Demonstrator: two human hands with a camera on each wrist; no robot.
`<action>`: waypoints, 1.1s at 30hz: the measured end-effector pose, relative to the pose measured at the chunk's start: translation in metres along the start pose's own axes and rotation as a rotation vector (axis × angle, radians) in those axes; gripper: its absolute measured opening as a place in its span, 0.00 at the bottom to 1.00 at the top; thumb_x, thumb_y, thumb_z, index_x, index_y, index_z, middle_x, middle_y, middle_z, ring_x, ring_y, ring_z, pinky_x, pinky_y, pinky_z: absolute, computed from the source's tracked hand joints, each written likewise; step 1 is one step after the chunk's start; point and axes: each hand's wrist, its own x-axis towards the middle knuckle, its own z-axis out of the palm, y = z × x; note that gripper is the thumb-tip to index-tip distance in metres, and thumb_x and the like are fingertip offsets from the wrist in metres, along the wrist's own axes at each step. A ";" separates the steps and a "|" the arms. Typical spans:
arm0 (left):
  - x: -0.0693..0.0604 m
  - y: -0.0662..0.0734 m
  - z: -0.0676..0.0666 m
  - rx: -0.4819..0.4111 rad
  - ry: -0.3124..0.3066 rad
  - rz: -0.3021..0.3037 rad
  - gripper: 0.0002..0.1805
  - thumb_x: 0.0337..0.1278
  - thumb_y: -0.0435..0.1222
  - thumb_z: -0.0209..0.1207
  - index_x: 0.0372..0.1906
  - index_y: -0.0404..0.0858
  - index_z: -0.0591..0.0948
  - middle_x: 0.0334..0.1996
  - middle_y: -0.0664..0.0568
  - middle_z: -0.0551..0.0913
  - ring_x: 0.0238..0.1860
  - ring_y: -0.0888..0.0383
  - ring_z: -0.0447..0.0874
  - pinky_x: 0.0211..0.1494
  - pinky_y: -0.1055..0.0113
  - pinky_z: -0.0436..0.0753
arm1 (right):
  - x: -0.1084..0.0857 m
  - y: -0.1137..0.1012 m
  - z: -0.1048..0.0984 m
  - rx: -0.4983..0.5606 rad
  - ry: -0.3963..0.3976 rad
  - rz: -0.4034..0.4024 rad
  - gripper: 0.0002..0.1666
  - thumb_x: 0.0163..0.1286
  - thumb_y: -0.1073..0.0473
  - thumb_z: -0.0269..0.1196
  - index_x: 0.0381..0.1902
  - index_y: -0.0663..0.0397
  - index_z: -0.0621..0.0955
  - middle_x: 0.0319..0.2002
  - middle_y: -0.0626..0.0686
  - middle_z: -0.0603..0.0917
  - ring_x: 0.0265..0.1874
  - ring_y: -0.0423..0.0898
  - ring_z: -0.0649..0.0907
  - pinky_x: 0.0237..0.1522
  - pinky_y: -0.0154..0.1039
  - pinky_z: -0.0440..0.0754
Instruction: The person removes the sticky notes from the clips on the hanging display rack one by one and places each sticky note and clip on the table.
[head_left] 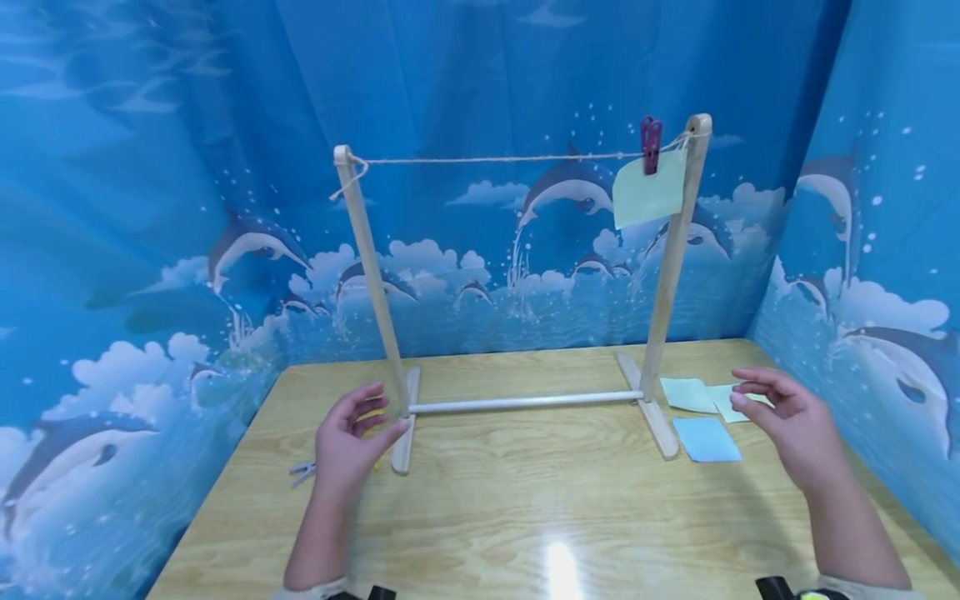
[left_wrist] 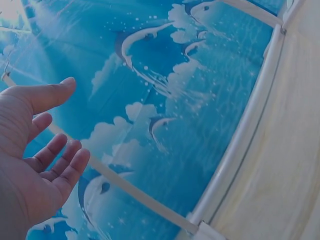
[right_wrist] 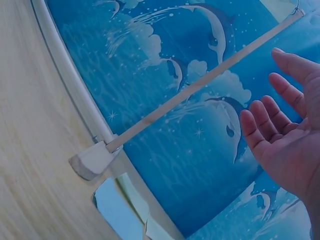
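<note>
My left hand [head_left: 351, 442] hovers above the table by the left foot of a wooden frame, fingers loosely bent and holding nothing. Behind it lie a grey clothespin [head_left: 303, 472] and something yellow, mostly hidden. My right hand [head_left: 787, 425], also holding nothing, hangs over the right side, near a blue paper square [head_left: 707, 440] and pale green paper sheets [head_left: 688, 395]. A string [head_left: 487, 159] runs between the frame's two posts. At its right end a dark red clothespin [head_left: 651, 146] holds a pale green sheet [head_left: 647, 198]. In both wrist views the palms show bare.
The frame's right post [head_left: 675, 258] and left post [head_left: 372, 275] stand upright on flat wooden feet. A white bar [head_left: 525, 402] joins them low down. The wood-grain table [head_left: 480, 517] is bounded by a blue dolphin-print curtain [head_left: 465, 75] at back and sides.
</note>
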 end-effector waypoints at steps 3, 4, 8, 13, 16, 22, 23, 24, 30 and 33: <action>0.001 0.005 0.003 -0.001 -0.019 0.027 0.32 0.43 0.24 0.73 0.58 0.36 0.77 0.53 0.45 0.80 0.53 0.52 0.78 0.58 0.62 0.79 | 0.003 -0.004 0.002 -0.034 0.003 -0.003 0.20 0.69 0.71 0.60 0.58 0.55 0.79 0.50 0.44 0.77 0.46 0.34 0.77 0.40 0.21 0.79; 0.002 0.007 0.005 -0.004 -0.028 0.038 0.32 0.43 0.24 0.72 0.58 0.35 0.77 0.53 0.43 0.80 0.53 0.52 0.79 0.58 0.61 0.80 | 0.003 -0.006 0.003 -0.043 0.006 -0.005 0.20 0.69 0.71 0.60 0.58 0.54 0.79 0.50 0.43 0.77 0.47 0.34 0.77 0.41 0.20 0.79; 0.005 0.017 0.011 0.019 -0.060 0.075 0.31 0.44 0.26 0.73 0.59 0.36 0.77 0.53 0.43 0.79 0.52 0.56 0.79 0.56 0.64 0.80 | 0.006 -0.012 0.006 -0.009 0.001 -0.016 0.20 0.69 0.71 0.60 0.57 0.55 0.79 0.51 0.44 0.77 0.47 0.34 0.77 0.42 0.20 0.78; 0.009 0.026 0.019 0.009 -0.102 0.170 0.30 0.45 0.29 0.74 0.58 0.37 0.78 0.53 0.48 0.79 0.53 0.54 0.78 0.55 0.67 0.81 | 0.012 -0.022 0.013 0.001 -0.018 -0.033 0.20 0.70 0.71 0.59 0.58 0.57 0.79 0.50 0.44 0.78 0.46 0.35 0.78 0.42 0.21 0.79; 0.012 0.031 0.026 -0.015 -0.125 0.218 0.29 0.45 0.27 0.73 0.57 0.37 0.78 0.52 0.48 0.80 0.53 0.50 0.79 0.54 0.66 0.81 | 0.017 -0.029 0.016 -0.032 -0.023 -0.054 0.20 0.70 0.71 0.59 0.58 0.59 0.78 0.50 0.44 0.77 0.45 0.36 0.78 0.43 0.21 0.78; 0.019 0.046 0.042 -0.030 -0.162 0.259 0.28 0.46 0.29 0.73 0.56 0.38 0.79 0.51 0.49 0.80 0.52 0.50 0.79 0.55 0.65 0.81 | 0.028 -0.043 0.023 -0.104 -0.021 -0.059 0.18 0.71 0.68 0.59 0.58 0.59 0.78 0.50 0.46 0.76 0.45 0.36 0.77 0.43 0.21 0.78; 0.020 0.048 0.045 -0.035 -0.171 0.265 0.28 0.46 0.31 0.73 0.56 0.38 0.79 0.51 0.49 0.80 0.53 0.51 0.79 0.55 0.64 0.81 | 0.030 -0.045 0.024 -0.113 -0.020 -0.056 0.18 0.71 0.68 0.59 0.58 0.59 0.77 0.51 0.47 0.76 0.45 0.36 0.78 0.43 0.21 0.78; 0.021 0.051 0.048 -0.039 -0.179 0.272 0.28 0.47 0.31 0.73 0.57 0.38 0.79 0.52 0.49 0.80 0.53 0.51 0.79 0.55 0.63 0.81 | 0.032 -0.047 0.025 -0.118 -0.018 -0.052 0.18 0.71 0.67 0.59 0.58 0.60 0.77 0.51 0.47 0.75 0.45 0.36 0.78 0.43 0.21 0.78; 0.026 0.064 0.063 -0.074 -0.226 0.298 0.29 0.47 0.31 0.73 0.58 0.40 0.78 0.52 0.50 0.80 0.53 0.52 0.80 0.55 0.62 0.81 | 0.041 -0.054 0.030 -0.189 -0.015 -0.053 0.19 0.71 0.65 0.60 0.59 0.60 0.77 0.54 0.46 0.74 0.46 0.37 0.78 0.44 0.21 0.78; 0.030 0.070 0.069 -0.096 -0.256 0.305 0.28 0.49 0.32 0.72 0.58 0.39 0.78 0.53 0.50 0.80 0.54 0.52 0.79 0.56 0.60 0.81 | 0.044 -0.057 0.032 -0.199 -0.013 -0.063 0.19 0.70 0.66 0.61 0.59 0.60 0.76 0.54 0.46 0.74 0.47 0.37 0.78 0.44 0.21 0.78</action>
